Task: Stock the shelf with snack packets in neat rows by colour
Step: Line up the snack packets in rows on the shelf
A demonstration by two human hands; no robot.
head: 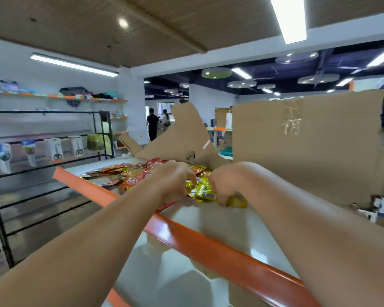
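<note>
Your right hand (225, 187) is curled round a glossy yellow foil snack packet (238, 201) and clamps it at the near edge of the heap, just above the white shelf board (220, 222) behind the orange front rail (208, 242). Your left hand (175, 180) arches over the loose yellow packets (203, 191) that lie between the two hands, fingertips down among them. Whether it pinches one cannot be told. The jumbled red and orange packets (131, 176) lie beyond it and to its left, so the left hand is the nearer for those. The held packet's long axis seems to run left to right, along the rail. Which way its print faces is hidden by your fingers. By my judgement the sorting has barely begun: no rows show.
</note>
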